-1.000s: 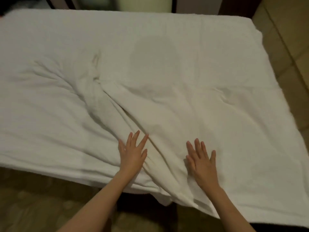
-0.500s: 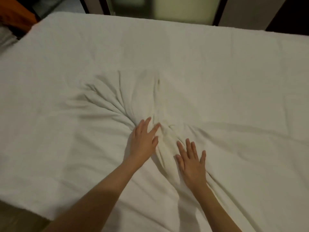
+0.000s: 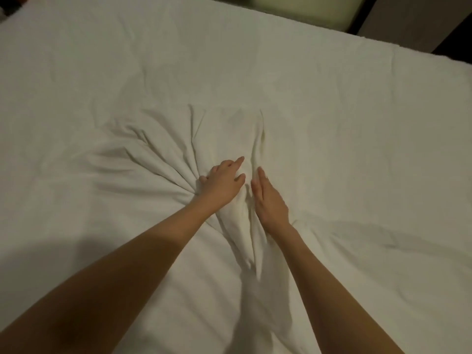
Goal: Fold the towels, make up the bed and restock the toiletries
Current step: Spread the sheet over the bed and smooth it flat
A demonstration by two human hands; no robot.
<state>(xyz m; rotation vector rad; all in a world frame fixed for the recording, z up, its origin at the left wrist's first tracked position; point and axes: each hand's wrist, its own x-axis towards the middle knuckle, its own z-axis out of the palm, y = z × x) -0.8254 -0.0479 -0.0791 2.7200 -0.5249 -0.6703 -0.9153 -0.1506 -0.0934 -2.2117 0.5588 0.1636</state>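
Both bare arms reach forward, hands side by side near the middle of the view.

The left hand [image 3: 222, 182] lies palm down, its forearm running in from 7 o'clock; the index finger and thumb point toward 1 o'clock while the outer fingers curl under at the hand's 9 o'clock side. The right hand [image 3: 268, 200] stands on its edge, fingers straight, pressed together and aimed at 11 o'clock, its forearm entering from 5 o'clock. The hands sit just beside each other, a narrow gap between them, neither closed into a grip.
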